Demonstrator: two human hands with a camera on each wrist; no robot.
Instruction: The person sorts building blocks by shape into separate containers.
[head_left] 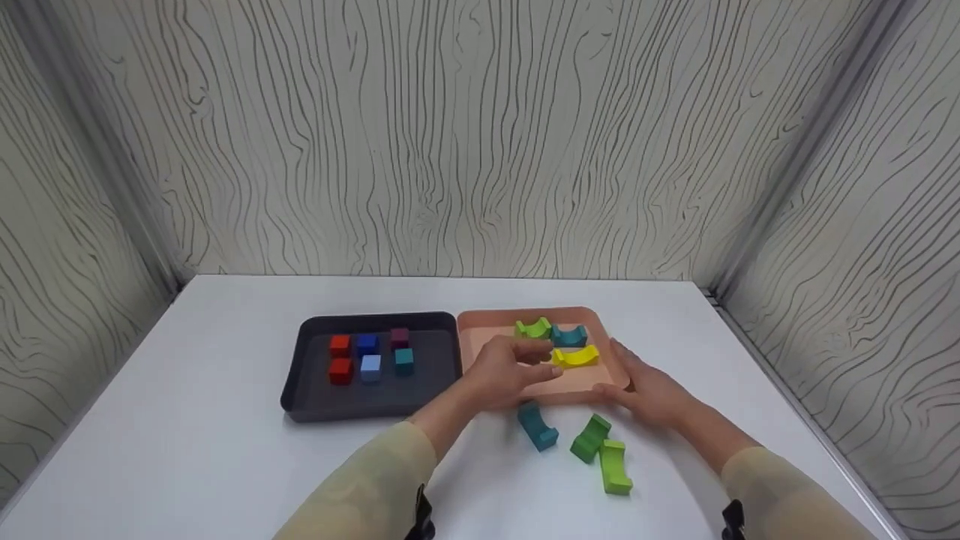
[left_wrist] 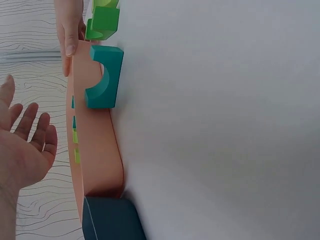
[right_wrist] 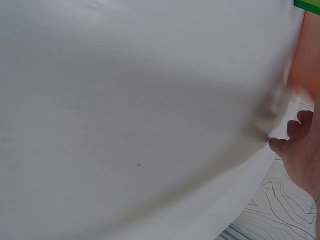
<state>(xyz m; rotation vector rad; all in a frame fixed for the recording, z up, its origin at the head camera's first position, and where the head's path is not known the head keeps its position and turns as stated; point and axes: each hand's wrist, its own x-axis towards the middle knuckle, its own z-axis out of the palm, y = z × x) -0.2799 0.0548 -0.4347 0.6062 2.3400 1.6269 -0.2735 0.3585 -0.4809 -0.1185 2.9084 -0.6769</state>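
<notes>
My left hand (head_left: 510, 369) hovers over the left part of a pink tray (head_left: 472, 321), fingers loosely bent and nothing in them; the left wrist view shows its palm open. At the tray's near right corner my right hand (head_left: 656, 390) holds the rim, thumb on the front side and fingers along the right side. Inside the tray lie a lime arch block (head_left: 534, 328), a teal arch block (head_left: 570, 336) and a yellow arch block (head_left: 576, 358). In front of the tray are another teal arch block (head_left: 537, 426), a green arch block (head_left: 591, 438) and another lime arch block (head_left: 615, 468).
A dark tray (head_left: 435, 390) adjoins the pink one on the left. It carries several cubes, among them a red cube (head_left: 340, 371), a light blue cube (head_left: 370, 368) and a teal cube (head_left: 404, 361). Wood-patterned walls (head_left: 435, 150) enclose the white table (head_left: 210, 360) behind and at the sides.
</notes>
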